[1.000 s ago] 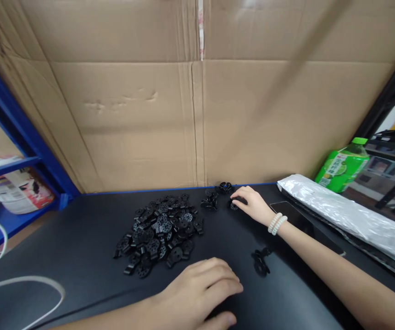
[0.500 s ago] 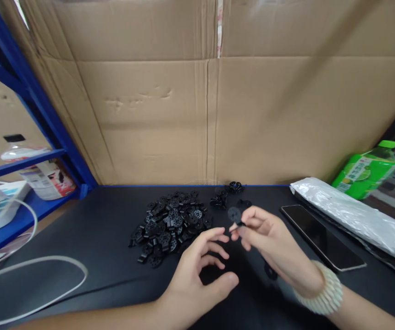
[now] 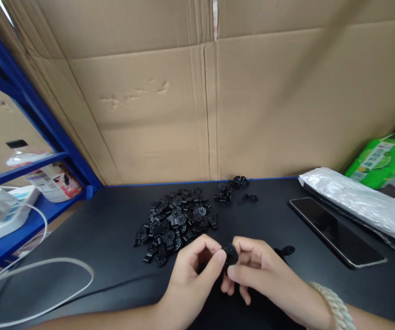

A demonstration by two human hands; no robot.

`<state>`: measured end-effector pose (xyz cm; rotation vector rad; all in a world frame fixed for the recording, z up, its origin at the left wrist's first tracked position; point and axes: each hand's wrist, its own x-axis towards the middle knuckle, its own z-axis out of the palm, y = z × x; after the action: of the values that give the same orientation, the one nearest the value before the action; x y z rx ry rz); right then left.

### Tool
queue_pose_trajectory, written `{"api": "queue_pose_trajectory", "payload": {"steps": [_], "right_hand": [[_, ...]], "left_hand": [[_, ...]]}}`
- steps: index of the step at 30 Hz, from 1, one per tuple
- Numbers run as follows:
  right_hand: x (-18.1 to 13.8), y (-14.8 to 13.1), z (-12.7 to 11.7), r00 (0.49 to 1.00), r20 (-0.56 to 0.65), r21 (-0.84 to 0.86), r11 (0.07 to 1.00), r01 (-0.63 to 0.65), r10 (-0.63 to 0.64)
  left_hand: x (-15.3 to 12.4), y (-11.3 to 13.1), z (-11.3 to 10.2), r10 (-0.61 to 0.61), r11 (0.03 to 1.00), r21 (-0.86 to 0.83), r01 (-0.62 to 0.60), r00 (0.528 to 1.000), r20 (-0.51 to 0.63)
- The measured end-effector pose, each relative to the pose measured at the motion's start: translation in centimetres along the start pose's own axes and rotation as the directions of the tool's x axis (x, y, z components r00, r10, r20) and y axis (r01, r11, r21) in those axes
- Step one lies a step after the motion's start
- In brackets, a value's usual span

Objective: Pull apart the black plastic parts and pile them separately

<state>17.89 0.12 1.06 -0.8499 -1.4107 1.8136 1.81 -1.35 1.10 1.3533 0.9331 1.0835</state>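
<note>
A small round black plastic disc (image 3: 230, 255) is pinched between the fingertips of both hands, low in the middle of the view. My left hand (image 3: 192, 275) grips it from the left with thumb and forefinger. My right hand (image 3: 262, 275), with a pale bead bracelet (image 3: 331, 305) on the wrist, grips it from the right. A heap of several similar black perforated discs (image 3: 176, 222) lies on the black table (image 3: 80, 238) just beyond my left hand. Smaller clusters of black parts (image 3: 233, 190) sit near the back edge.
A phone (image 3: 335, 231) lies screen up at the right, beside a silvery plastic-wrapped bundle (image 3: 358, 204) and a green bottle (image 3: 383, 158). A loose black part (image 3: 285, 251) lies right of my hands. A white cable (image 3: 35, 288) loops at the left. Cardboard (image 3: 200, 114) walls the back; blue shelving (image 3: 21, 169) stands left.
My right hand came back from the far clusters with one black disc. Both hands then drew closer to me and closed together on the disc.
</note>
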Motion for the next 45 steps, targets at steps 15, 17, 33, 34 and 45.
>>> {"api": "queue_pose_trajectory", "payload": {"steps": [15, 17, 33, 34, 45], "right_hand": [[-0.5, 0.3, -0.2, 0.994, -0.015, -0.295, 0.950, 0.100, -0.110], [-0.6, 0.2, -0.2, 0.995, -0.024, -0.314, 0.946, 0.083, -0.095], [-0.6, -1.1, -1.5, 0.981, -0.050, -0.380, 0.912, 0.154, -0.187], [-0.3, -1.7, -2.1, 0.969, -0.080, -0.407, 0.895, 0.183, -0.234], [4.3, -2.2, -13.8, 0.761, -0.385, -0.809, 0.588, -0.005, -0.523]], "left_hand": [[-0.5, -0.2, -0.4, 0.029, 0.996, 0.084, -0.030, 1.000, 0.010], [-0.5, -0.2, -0.4, 0.041, 0.985, 0.166, -0.039, 0.999, -0.006], [7.0, 3.7, -9.2, 0.370, 0.275, 0.961, 0.013, 0.922, -0.119], [6.7, 3.5, -8.7, 0.390, 0.264, 0.964, 0.008, 0.914, -0.115], [1.6, -1.9, -0.9, 0.411, 0.318, 0.686, -0.654, 0.747, 0.522]]}}
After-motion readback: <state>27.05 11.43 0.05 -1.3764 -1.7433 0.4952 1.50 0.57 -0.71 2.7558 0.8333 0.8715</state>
